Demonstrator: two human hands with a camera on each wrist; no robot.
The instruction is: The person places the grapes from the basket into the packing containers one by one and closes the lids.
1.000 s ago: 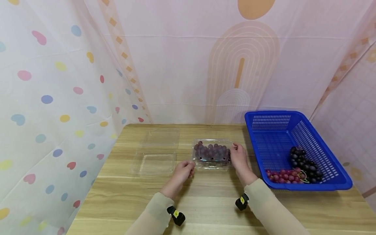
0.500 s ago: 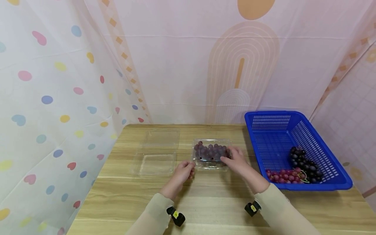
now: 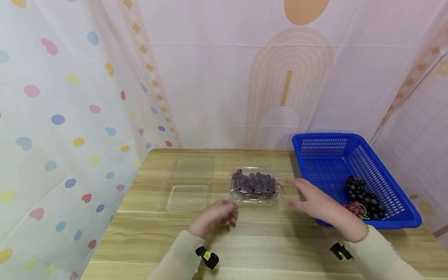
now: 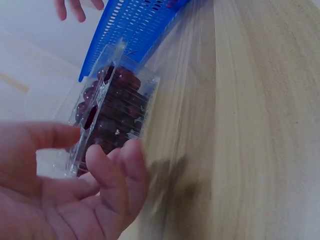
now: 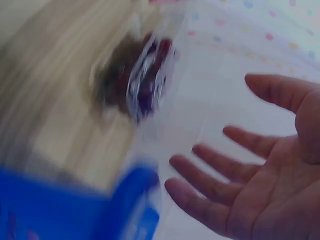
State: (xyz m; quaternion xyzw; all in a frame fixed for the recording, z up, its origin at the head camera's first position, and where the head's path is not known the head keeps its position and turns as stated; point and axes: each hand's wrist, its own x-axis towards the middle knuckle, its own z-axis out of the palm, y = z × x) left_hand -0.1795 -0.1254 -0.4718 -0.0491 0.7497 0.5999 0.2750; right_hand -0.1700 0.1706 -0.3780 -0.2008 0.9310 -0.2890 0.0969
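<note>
A see-through plastic clamshell box (image 3: 253, 200), its lid down, stands mid-table with dark purple grapes (image 3: 253, 182) inside. A thin stem (image 3: 282, 189) pokes out at its right side. My left hand (image 3: 217, 214) hovers by the box's front left corner, fingers loosely curled around nothing. In the left wrist view, the thumb and fingers of that hand (image 4: 75, 202) are apart, overlapping the near end of the box. To the right of the box, my right hand (image 3: 316, 200) is in the air with spread fingers and nothing in it, as the right wrist view shows too.
A blue plastic basket (image 3: 385, 169) stands at the right, with black grapes (image 3: 365, 198) and red grapes (image 3: 356, 208) partly behind my right forearm. Left of the box lies another see-through clamshell (image 3: 187, 196), lid folded back. Patterned curtains hang behind the wooden table (image 3: 255, 249).
My right hand has left the box's right side and swung right toward the basket. My left hand has let go of the box's corner and drawn slightly back. The stem is now visible.
</note>
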